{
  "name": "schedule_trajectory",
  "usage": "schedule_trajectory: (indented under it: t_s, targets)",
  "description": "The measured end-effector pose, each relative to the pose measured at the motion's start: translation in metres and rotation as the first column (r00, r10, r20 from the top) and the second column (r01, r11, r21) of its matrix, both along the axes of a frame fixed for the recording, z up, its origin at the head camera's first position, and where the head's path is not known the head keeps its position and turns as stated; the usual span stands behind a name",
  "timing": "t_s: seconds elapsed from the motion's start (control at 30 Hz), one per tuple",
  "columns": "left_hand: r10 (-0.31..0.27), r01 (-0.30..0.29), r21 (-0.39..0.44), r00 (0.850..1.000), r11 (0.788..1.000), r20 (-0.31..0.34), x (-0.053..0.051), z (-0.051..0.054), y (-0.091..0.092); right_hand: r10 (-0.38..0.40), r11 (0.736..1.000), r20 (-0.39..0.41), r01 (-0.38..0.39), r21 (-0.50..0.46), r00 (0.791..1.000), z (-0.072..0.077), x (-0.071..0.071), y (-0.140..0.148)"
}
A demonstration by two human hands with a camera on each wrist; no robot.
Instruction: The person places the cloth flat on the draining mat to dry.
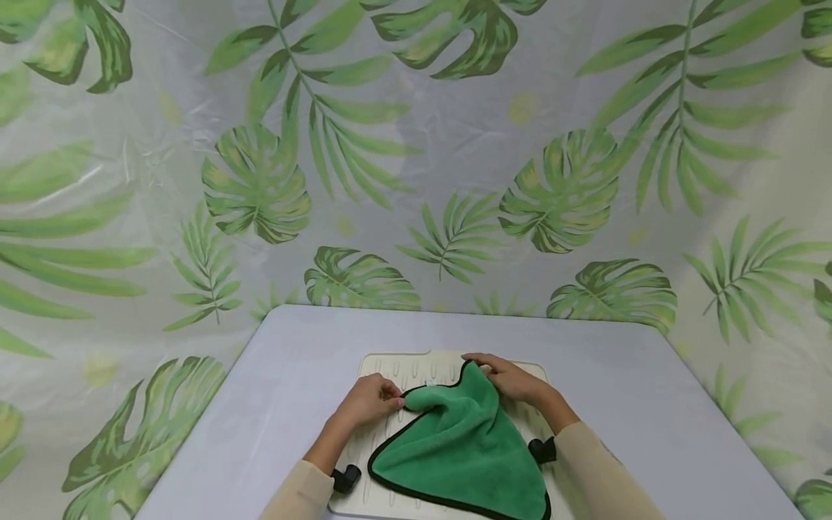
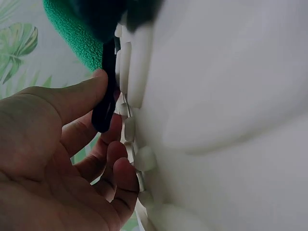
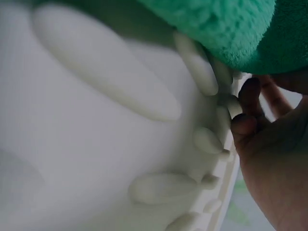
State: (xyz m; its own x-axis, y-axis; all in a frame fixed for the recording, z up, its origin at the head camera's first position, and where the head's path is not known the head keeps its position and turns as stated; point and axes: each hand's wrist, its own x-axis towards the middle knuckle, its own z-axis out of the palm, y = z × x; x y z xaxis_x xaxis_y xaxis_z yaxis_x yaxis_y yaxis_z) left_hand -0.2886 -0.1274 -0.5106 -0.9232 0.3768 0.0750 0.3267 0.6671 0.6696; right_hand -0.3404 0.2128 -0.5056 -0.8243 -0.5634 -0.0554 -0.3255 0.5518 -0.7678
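Observation:
A green towel [image 1: 455, 448] with a black border lies crumpled over a cream ridged draining mat [image 1: 416, 367]. In the head view my left hand [image 1: 372, 399] is at the towel's upper left corner. The left wrist view shows that hand [image 2: 72, 139] pinching the black edge between thumb and forefinger, its other fingers bent near the mat. My right hand [image 1: 510, 377] holds the towel's raised top corner. In the right wrist view the green fabric [image 3: 226, 29] hides part of the right hand's [image 3: 274, 144] grip, and its fingers are curled.
The mat lies on a white table [image 1: 273, 404], near its front edge. A small white tag [image 1: 431, 383] shows at the towel's upper edge. Behind the table hangs a leaf-patterned curtain [image 1: 455, 144]. Black wrist devices [image 1: 347, 479] sit by both forearms.

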Motion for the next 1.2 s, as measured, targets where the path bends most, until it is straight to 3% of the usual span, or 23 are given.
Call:
schedule_trajectory:
  t_s: [0.13, 0.47, 0.83, 1.2]
  targets:
    - [0.016, -0.016, 0.025, 1.0, 1.0, 0.018, 0.001, -0.001, 0.001, 0.024, 1.0, 0.005, -0.024, -0.001, 1.0, 0.0, 0.0, -0.001]
    - [0.083, -0.085, 0.068, 0.996, 0.994, 0.034, -0.005, 0.004, -0.003, -0.067, 0.998, -0.014, 0.067, -0.005, 0.998, 0.007, -0.002, 0.018]
    - [0.154, -0.151, 0.064, 0.987, 0.986, -0.039, -0.017, 0.015, -0.012, -0.04, 0.998, -0.024, 0.039, -0.05, 0.999, 0.015, 0.001, 0.037]
    - [0.233, -0.227, 0.071, 0.968, 0.971, -0.09, -0.024, 0.011, -0.012, -0.003, 0.99, 0.07, 0.013, -0.141, 0.998, 0.013, 0.008, 0.043]
